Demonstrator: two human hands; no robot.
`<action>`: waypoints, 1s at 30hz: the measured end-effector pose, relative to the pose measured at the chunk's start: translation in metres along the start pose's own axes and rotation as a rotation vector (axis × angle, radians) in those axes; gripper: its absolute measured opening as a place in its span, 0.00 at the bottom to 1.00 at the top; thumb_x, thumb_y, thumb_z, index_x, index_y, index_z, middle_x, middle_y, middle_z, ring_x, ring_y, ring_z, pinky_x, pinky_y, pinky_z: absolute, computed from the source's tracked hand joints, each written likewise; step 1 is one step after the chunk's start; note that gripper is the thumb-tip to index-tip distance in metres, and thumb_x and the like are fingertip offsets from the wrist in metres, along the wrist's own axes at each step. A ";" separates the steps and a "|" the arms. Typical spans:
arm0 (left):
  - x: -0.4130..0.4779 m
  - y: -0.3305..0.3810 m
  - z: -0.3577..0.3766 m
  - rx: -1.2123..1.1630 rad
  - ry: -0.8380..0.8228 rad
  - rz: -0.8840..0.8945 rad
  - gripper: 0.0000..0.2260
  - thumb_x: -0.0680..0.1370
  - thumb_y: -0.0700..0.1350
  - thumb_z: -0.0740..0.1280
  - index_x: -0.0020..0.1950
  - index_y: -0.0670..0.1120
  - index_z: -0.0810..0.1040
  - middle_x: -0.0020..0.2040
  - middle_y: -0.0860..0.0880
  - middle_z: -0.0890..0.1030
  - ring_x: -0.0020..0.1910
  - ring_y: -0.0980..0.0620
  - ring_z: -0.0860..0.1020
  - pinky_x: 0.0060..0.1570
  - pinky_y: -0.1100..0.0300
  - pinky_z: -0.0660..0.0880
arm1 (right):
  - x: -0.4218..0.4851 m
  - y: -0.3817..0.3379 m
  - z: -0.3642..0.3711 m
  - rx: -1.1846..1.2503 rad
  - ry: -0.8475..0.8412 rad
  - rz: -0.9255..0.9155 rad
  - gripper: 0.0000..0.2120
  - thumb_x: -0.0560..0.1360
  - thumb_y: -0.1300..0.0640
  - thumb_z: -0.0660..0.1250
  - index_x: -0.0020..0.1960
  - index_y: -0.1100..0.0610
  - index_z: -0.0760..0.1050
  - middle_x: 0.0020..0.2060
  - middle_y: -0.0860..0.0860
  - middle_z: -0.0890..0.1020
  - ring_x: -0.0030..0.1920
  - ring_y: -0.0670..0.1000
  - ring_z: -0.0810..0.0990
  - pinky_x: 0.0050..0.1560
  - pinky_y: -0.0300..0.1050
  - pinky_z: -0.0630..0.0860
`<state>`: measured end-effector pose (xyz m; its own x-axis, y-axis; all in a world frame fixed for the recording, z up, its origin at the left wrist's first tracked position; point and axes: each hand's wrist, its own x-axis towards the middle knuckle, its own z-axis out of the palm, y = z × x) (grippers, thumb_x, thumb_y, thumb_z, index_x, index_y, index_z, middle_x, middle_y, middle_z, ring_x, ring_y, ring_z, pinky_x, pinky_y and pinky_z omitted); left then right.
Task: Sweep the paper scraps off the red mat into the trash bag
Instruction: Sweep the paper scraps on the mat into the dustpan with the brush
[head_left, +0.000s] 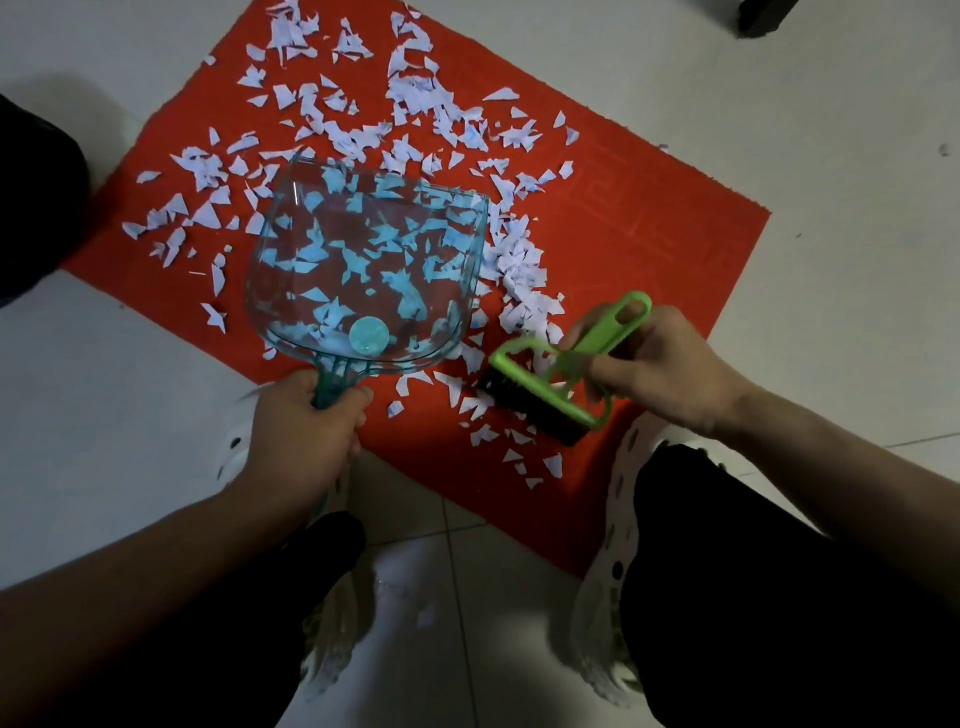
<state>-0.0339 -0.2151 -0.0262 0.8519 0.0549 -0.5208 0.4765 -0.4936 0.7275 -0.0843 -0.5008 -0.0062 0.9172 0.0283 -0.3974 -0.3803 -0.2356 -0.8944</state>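
Hands (311, 423) (667, 364) gripping dustpan (363, 260), brush (540, 405), bare mat (675, 223) at right

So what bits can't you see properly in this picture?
Head view:
- Trash bag: not identifiable; the dark shape at the left edge is cut off and dim.
- Paper scraps at the dustpan: in it or under it, unclear through the clear plastic.
- Dustpan handle: mostly covered by the left hand.
- Brush handle: partly covered by the right hand.
- Dark object, top right: cut off by the edge.

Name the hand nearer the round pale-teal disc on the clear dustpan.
Left. The left hand grips the dustpan handle just below the disc; the right hand, holding a green plastic brush, sits farther right.
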 end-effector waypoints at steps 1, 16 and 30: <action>0.000 0.000 0.001 -0.001 -0.002 -0.005 0.13 0.77 0.43 0.68 0.34 0.42 0.72 0.23 0.45 0.72 0.20 0.51 0.70 0.24 0.59 0.67 | -0.002 0.003 0.001 -0.002 -0.084 0.026 0.04 0.75 0.70 0.68 0.50 0.67 0.79 0.34 0.53 0.84 0.30 0.53 0.80 0.33 0.43 0.78; -0.004 -0.002 0.002 0.040 -0.003 -0.007 0.10 0.77 0.43 0.67 0.36 0.43 0.73 0.27 0.47 0.74 0.22 0.56 0.71 0.23 0.63 0.68 | 0.007 0.033 0.028 -0.529 -0.401 -0.031 0.09 0.76 0.60 0.69 0.55 0.52 0.81 0.49 0.46 0.84 0.49 0.42 0.82 0.52 0.38 0.77; 0.000 -0.005 0.001 0.015 0.012 -0.004 0.11 0.77 0.43 0.67 0.35 0.43 0.72 0.25 0.47 0.73 0.19 0.58 0.69 0.21 0.64 0.68 | 0.004 0.032 0.027 -0.493 -0.426 -0.048 0.09 0.75 0.61 0.69 0.54 0.52 0.82 0.47 0.44 0.84 0.45 0.41 0.81 0.44 0.28 0.72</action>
<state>-0.0370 -0.2132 -0.0303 0.8524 0.0672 -0.5186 0.4771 -0.5061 0.7185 -0.0959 -0.4823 -0.0423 0.7656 0.4089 -0.4966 -0.1479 -0.6394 -0.7545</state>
